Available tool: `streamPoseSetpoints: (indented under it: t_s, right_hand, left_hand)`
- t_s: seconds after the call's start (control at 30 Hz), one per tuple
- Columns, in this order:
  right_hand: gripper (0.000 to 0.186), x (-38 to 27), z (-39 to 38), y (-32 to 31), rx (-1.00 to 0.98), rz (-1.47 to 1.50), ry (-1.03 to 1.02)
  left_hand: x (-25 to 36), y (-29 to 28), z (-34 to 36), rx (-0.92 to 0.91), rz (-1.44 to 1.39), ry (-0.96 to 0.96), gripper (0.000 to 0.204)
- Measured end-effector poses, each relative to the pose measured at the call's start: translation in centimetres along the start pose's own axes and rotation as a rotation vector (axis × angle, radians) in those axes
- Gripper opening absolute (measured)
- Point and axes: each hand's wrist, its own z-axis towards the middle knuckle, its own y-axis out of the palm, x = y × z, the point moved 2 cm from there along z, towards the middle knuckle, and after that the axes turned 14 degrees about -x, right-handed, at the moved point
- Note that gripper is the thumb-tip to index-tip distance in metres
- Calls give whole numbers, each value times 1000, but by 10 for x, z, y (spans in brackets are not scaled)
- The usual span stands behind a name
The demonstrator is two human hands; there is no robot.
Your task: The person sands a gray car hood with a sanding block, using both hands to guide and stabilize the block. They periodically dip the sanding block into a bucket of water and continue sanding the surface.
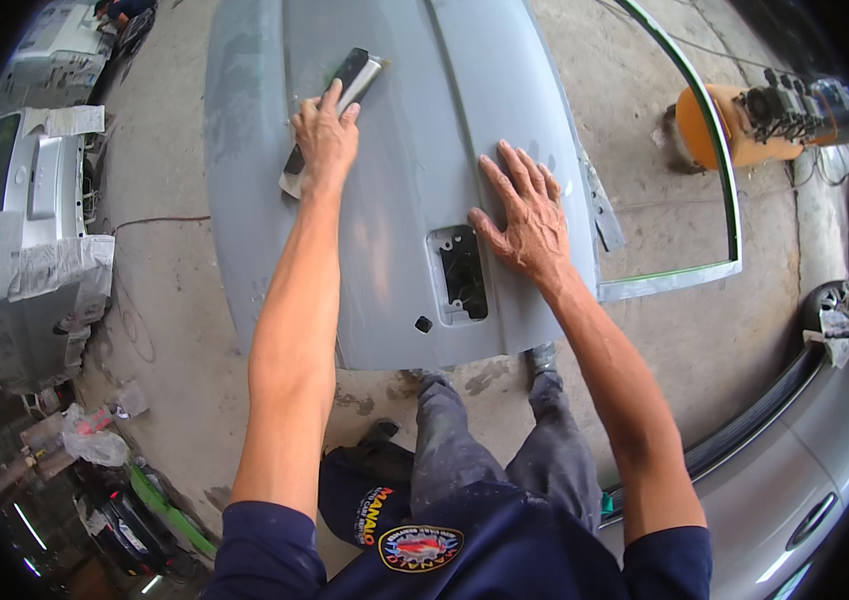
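A grey primed car door panel [394,280] lies horizontally in front of me, with a window frame [729,200] on its right side and a rectangular handle opening [459,275] toward the near end. My left hand [327,140] grips a long black-and-silver sanding block [359,75], resting diagonally on the upper left of the panel over a faint greenish patch. My right hand [524,210] lies with fingers spread on the panel's right part, just above and right of the handle opening.
An orange compressor [704,120] stands at upper right. Silver vehicle doors with paper masking [19,220] line the left, and another person [124,10] is at the top left. A silver car body part [774,480] is at lower right. Hoses [159,219] and clutter lie on the floor.
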Motion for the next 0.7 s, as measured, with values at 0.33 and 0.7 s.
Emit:
streamPoseSetpoints:
  t_s: [0.33,0.7]
  right_hand:
    - [78,-3,3,-8,-77,11,36]
    - [75,-4,2,-7,-57,-3,19]
  left_hand:
    - [43,4,-323,-173,-50,-131,61]
    - [-2,-9,-127,49,6,17,72]
